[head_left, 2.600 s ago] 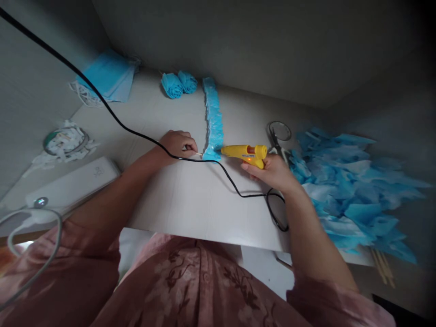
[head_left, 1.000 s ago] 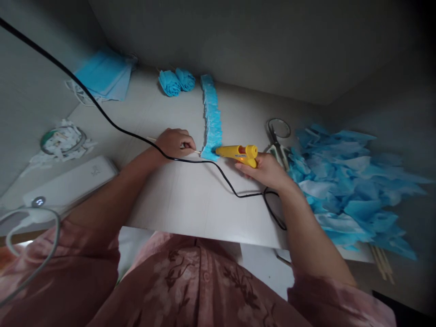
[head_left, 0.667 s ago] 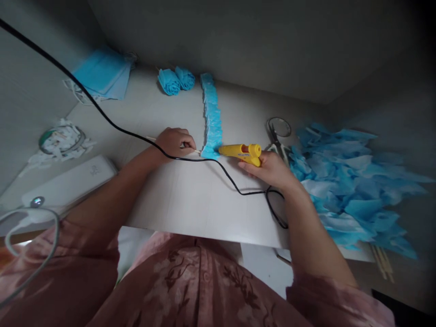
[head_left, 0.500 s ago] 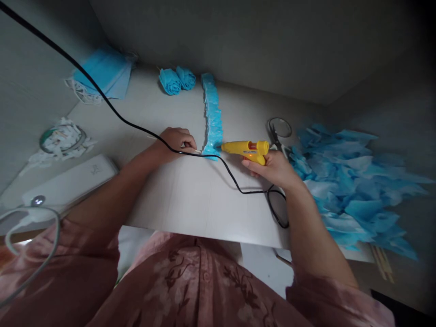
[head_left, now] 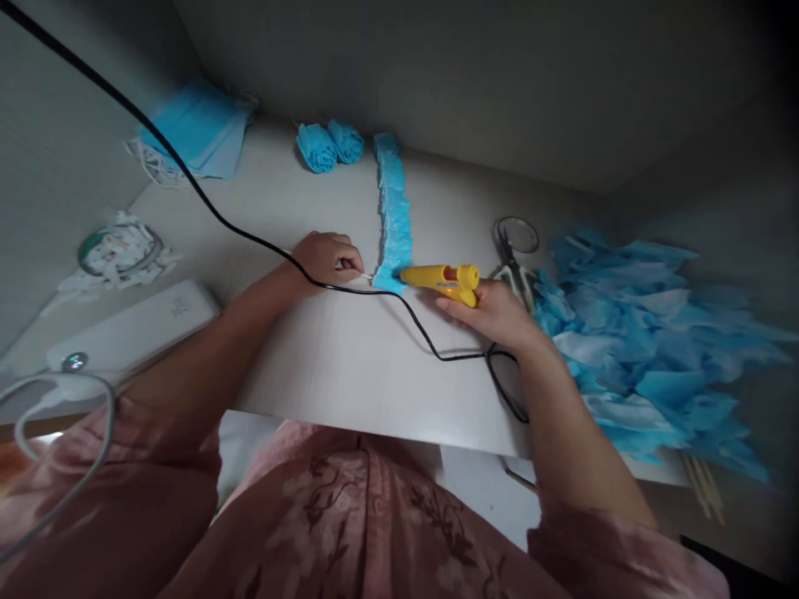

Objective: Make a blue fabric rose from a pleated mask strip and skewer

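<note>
A long pleated strip of blue mask fabric (head_left: 395, 216) runs from the back of the table towards me. At its near end my left hand (head_left: 329, 258) pinches a thin wooden stick (head_left: 367, 277), whose tip meets the strip. My right hand (head_left: 490, 314) is wrapped round a yellow hot glue gun (head_left: 440, 279) with a small orange light lit on its side. The gun's nozzle points left and is at the near end of the strip; whether it touches the fabric I cannot tell. A black cord (head_left: 280, 249) crosses over my left wrist.
Two blue fabric roses (head_left: 317, 148) lie at the back, with blue face masks (head_left: 196, 129) to their left. White scraps fill a round holder (head_left: 121, 249) beyond a white power bank (head_left: 134, 324). Scissors (head_left: 515, 266), a tape ring (head_left: 520, 235) and heaped blue fabric pieces (head_left: 649, 349) are right.
The glue gun's nozzle has shifted slightly left, onto or over the strip's near end. My left hand keeps its pinch on the stick. The whole view has shifted slightly.
</note>
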Motion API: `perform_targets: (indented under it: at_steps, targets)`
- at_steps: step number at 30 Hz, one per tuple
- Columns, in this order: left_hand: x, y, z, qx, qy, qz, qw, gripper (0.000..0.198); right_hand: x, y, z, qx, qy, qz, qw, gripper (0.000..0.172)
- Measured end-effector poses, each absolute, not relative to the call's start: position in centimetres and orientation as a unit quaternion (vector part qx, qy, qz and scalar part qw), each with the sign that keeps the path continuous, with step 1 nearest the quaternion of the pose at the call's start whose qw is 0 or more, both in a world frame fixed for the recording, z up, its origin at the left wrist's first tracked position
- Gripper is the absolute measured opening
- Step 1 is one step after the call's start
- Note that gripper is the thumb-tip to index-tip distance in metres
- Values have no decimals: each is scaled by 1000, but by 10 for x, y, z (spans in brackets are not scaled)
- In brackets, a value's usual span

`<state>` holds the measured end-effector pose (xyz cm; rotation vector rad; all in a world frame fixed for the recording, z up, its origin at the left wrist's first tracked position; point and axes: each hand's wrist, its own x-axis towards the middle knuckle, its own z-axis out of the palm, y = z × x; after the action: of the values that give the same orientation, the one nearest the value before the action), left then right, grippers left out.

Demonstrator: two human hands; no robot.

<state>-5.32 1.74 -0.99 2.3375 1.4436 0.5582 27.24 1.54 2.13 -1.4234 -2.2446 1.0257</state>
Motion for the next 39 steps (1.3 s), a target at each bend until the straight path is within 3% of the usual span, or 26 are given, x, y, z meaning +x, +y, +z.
perform_targets:
  at_steps: [12,19,39]
  targets:
    - [-54,18,-8,821,512,183,171,24,281,19,20,-499,-783,343,143,45]
    - [-55,18,-8,823,508,180,178,26,281,18,22,-512,-731,412,185,43]
    - [-51,14,-4,819,522,179,160,20,271,12,23,-511,-756,386,136,45]
